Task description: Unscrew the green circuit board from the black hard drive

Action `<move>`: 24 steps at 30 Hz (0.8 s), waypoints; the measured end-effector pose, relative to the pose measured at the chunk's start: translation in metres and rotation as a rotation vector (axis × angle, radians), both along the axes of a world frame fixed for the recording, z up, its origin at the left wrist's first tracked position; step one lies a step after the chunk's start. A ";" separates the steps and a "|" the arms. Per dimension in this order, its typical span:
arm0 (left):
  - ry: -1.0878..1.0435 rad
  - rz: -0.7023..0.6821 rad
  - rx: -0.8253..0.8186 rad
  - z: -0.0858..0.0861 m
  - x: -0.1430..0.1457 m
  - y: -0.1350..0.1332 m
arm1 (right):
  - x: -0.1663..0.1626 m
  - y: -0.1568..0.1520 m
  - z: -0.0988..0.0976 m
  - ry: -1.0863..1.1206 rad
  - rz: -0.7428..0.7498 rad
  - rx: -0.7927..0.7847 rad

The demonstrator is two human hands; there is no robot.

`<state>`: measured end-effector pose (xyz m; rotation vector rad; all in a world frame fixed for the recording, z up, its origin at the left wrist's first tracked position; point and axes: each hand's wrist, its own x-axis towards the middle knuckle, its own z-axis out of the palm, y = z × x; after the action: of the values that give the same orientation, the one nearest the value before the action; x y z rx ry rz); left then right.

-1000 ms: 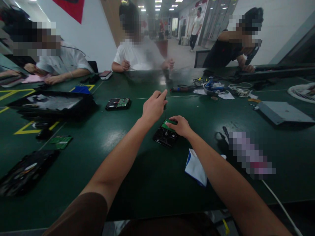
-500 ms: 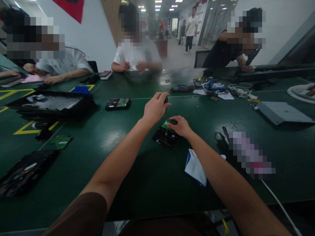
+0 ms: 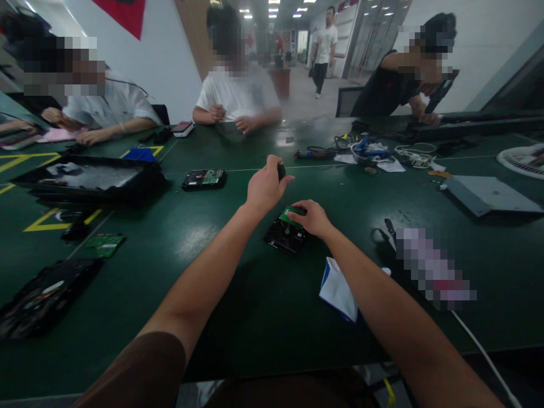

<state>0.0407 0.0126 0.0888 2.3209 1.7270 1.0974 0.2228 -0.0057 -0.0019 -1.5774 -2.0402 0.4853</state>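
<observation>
A black hard drive (image 3: 284, 238) with a green circuit board on its upper part lies on the table in front of me. My right hand (image 3: 313, 217) grips its far right edge, thumb across the board. Above the drive's far side, my left hand (image 3: 267, 184) is closed around the dark handle of a screwdriver (image 3: 281, 170); its tip cannot be made out. A crumpled white and blue cloth (image 3: 338, 290) lies near my right forearm. Further left rests another hard drive (image 3: 204, 179) with its board facing up.
At left are a black tray (image 3: 93, 178), a loose green board (image 3: 105, 245) and an opened black drive casing (image 3: 46, 297). A grey metal box (image 3: 493, 194), cables (image 3: 369, 148) and a power strip (image 3: 429, 266) lie to the right. Several people work across the table.
My left hand has shifted slightly left and its grip on the handle has changed. My right hand and the drive stay put. A person in the background has walked nearer.
</observation>
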 end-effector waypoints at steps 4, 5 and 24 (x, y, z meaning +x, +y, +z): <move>-0.131 -0.065 0.040 -0.004 0.001 0.003 | 0.000 -0.001 0.003 -0.012 -0.010 -0.005; -0.163 -0.098 0.049 -0.005 0.001 0.004 | 0.000 -0.002 0.003 -0.013 -0.010 -0.005; -0.099 -0.133 0.186 -0.006 -0.006 0.007 | -0.001 0.000 -0.002 -0.003 -0.016 0.011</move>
<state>0.0352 0.0199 0.0833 2.3983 1.4713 1.3751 0.2222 -0.0058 -0.0035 -1.5879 -2.0278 0.4652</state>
